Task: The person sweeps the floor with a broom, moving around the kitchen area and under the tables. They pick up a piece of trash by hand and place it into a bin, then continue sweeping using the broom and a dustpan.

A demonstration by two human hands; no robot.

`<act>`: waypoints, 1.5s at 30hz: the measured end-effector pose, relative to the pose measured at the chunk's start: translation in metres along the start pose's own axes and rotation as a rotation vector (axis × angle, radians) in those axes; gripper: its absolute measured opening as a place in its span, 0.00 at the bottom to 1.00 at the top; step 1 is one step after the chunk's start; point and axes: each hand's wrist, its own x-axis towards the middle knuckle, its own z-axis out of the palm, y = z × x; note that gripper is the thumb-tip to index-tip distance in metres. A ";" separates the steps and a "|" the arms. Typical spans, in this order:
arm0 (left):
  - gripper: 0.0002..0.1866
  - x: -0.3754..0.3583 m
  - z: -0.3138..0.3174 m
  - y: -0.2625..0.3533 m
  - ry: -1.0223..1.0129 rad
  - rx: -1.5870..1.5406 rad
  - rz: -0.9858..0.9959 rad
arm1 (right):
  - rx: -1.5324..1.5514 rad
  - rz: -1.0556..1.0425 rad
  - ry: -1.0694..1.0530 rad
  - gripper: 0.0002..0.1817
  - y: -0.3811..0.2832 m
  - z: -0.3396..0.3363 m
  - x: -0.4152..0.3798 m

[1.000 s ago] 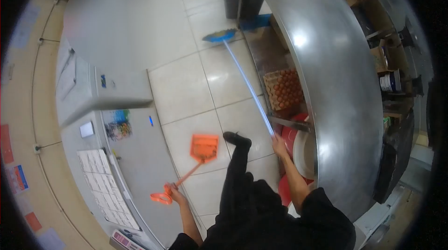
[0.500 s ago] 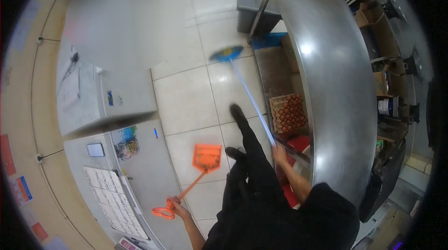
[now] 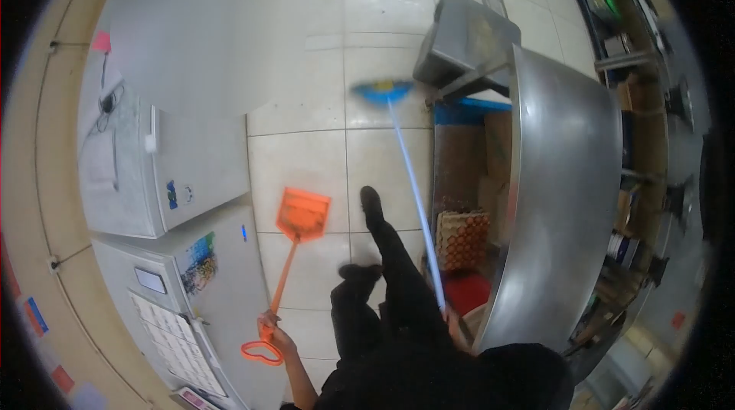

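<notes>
Here, going left to right, I see one white chest freezer (image 3: 130, 180) along the left wall and one grey fridge door (image 3: 207, 295) below it, covered with papers and one colourful sticker. My left hand (image 3: 274, 336) is clenched round the looped end of one orange dustpan (image 3: 303, 215); its thin orange handle runs up from the hand and its flat, ribbed pan hangs low over the tiled floor (image 3: 306, 157), just off the freezer's lower right corner. I can't tell if the pan touches the tiles.

Next come my two dark trouser legs, each ending in one black shoe (image 3: 371, 201), the further foot stepped forward on the tiles.

One broom (image 3: 417, 211) follows: a long pale blue-white shaft slanting up to a blue head that sits on the floor near the far edge of the steel counter (image 3: 566, 180). My right hand (image 3: 453, 324) grips the shaft's lower end, mostly hidden by my dark sleeve.

Under the counter's left edge I count one tray of brown eggs (image 3: 462, 240), with one red tub (image 3: 468, 291) just in front of it. Past the counter's far corner stands one grey bin (image 3: 467, 39)
</notes>
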 end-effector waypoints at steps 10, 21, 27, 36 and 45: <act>0.16 0.069 0.037 0.009 0.109 -0.183 -0.101 | -0.965 -0.683 0.270 0.18 -0.135 0.146 0.280; 0.16 0.091 -0.007 -0.121 0.753 -0.237 -0.432 | -1.439 -0.697 -0.123 0.17 -0.545 0.277 0.069; 0.11 0.086 -0.030 -0.238 0.997 -0.895 -0.138 | -1.846 -0.482 -0.278 0.18 -0.690 0.417 -0.028; 0.19 0.128 -0.028 -0.163 1.394 -0.606 -0.540 | -2.156 -0.639 -1.062 0.17 -0.672 0.666 0.066; 0.29 0.130 -0.043 -0.192 1.493 -0.794 -0.701 | -2.131 -1.007 -1.287 0.13 -0.627 0.810 0.145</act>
